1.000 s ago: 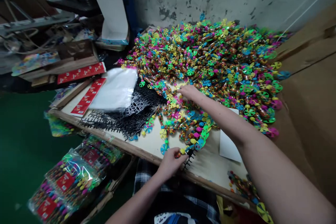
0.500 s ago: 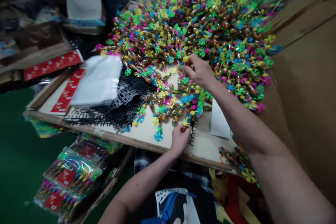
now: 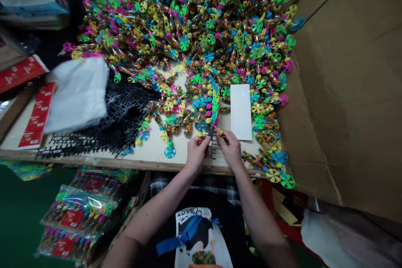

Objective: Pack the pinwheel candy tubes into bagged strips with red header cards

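Note:
At the table's front edge, my left hand point(image 3: 197, 153) pinches a yellow-capped candy tube point(image 3: 200, 134) beside a black toothed plastic strip point(image 3: 212, 150). My right hand point(image 3: 230, 149), fingers closed, grips a candy toy point(image 3: 219, 132) with a yellow and pink top at the strip's other side. Its tube is mostly hidden by the fingers. Just beyond both hands, a row of capped candy toys point(image 3: 209, 106) with pink and yellow caps and green and blue wheels lines up along the strip. Loose candy toys point(image 3: 169, 150) lie to the left.
A big heap of candy toys point(image 3: 188, 29) covers the table's back. On the left lie black netted strips point(image 3: 125, 111), clear bags point(image 3: 77, 92) and a red card strip point(image 3: 37, 115). A white card point(image 3: 241, 111) is right; packed bags point(image 3: 78, 213) sit below; cardboard point(image 3: 339, 92) walls the right.
My right hand has come back from the heap to the strip, bringing a candy toy next to my left hand. The view has shifted, tilting downward and to the right.

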A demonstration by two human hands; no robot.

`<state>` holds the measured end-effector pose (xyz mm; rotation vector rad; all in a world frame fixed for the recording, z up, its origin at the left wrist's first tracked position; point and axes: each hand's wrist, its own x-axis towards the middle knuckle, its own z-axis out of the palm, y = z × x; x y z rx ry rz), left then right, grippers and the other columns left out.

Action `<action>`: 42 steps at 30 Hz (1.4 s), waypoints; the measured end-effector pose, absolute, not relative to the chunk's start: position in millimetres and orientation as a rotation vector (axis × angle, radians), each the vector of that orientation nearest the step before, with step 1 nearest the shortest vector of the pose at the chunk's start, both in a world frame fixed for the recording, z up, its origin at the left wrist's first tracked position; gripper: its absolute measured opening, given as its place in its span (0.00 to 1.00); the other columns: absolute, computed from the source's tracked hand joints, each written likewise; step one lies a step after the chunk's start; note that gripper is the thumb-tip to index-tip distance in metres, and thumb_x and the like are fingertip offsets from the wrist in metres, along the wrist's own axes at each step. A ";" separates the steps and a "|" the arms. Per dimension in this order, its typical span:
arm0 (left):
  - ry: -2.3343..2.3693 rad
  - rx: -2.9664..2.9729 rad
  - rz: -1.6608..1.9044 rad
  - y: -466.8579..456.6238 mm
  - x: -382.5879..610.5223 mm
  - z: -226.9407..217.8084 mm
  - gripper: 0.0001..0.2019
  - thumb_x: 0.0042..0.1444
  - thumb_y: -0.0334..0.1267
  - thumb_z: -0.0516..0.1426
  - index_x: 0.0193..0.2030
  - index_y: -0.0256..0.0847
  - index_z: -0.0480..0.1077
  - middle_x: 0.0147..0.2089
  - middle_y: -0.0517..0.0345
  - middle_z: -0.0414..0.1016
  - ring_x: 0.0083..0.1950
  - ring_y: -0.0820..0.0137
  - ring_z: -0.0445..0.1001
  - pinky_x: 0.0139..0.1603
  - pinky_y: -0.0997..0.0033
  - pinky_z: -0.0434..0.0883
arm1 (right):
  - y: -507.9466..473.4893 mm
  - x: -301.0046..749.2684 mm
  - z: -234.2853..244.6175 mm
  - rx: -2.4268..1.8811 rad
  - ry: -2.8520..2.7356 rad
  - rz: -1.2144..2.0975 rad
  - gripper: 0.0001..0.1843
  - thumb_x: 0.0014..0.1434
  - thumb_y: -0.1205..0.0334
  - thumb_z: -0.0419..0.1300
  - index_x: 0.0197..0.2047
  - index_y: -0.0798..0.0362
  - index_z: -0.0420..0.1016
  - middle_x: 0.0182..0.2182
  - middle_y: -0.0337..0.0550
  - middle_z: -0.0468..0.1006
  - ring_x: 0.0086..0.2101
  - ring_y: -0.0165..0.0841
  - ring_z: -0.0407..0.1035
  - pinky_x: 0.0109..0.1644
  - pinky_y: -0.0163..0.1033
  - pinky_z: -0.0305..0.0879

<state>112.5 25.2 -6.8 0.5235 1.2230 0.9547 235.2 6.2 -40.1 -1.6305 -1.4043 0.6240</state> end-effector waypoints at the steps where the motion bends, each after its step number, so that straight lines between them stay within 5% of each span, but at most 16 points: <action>1: 1.218 0.522 0.947 24.9 111.9 -5.3 0.22 0.34 0.52 0.65 0.20 0.39 0.59 0.14 0.71 0.54 0.15 0.83 0.51 0.17 0.79 0.50 | 9.2 232.1 -40.0 -1.638 -1.401 0.612 0.12 0.61 0.52 0.53 0.39 0.49 0.73 0.33 0.43 0.75 0.35 0.35 0.71 0.40 0.40 0.69; 14: 1.277 0.607 0.900 25.4 98.7 -1.1 0.20 0.33 0.50 0.65 0.20 0.38 0.62 0.14 0.71 0.54 0.16 0.83 0.51 0.16 0.79 0.50 | 11.3 219.9 -47.3 -1.548 -1.357 0.639 0.13 0.61 0.53 0.52 0.39 0.50 0.73 0.32 0.43 0.75 0.34 0.35 0.70 0.37 0.39 0.69; 21: 1.240 0.587 0.884 23.9 99.5 -0.4 0.20 0.32 0.50 0.66 0.20 0.37 0.63 0.14 0.71 0.55 0.15 0.83 0.52 0.16 0.79 0.51 | 7.1 217.5 -51.4 -1.568 -1.458 0.625 0.14 0.59 0.59 0.54 0.48 0.50 0.70 0.41 0.47 0.76 0.42 0.38 0.72 0.47 0.43 0.69; 34: 1.198 0.670 0.845 21.5 103.0 -1.7 0.20 0.34 0.50 0.66 0.20 0.38 0.62 0.14 0.70 0.56 0.16 0.83 0.52 0.16 0.79 0.52 | 6.6 215.2 -48.7 -1.641 -1.501 0.466 0.13 0.55 0.66 0.52 0.42 0.50 0.72 0.35 0.45 0.75 0.36 0.38 0.71 0.41 0.41 0.68; 42: 1.058 0.815 0.919 33.1 88.5 -14.5 0.12 0.50 0.46 0.55 0.33 0.43 0.58 0.22 0.68 0.62 0.23 0.76 0.62 0.25 0.76 0.62 | 8.2 216.3 -50.5 -1.641 -1.441 0.480 0.13 0.52 0.68 0.52 0.40 0.51 0.72 0.34 0.45 0.74 0.36 0.38 0.70 0.41 0.40 0.67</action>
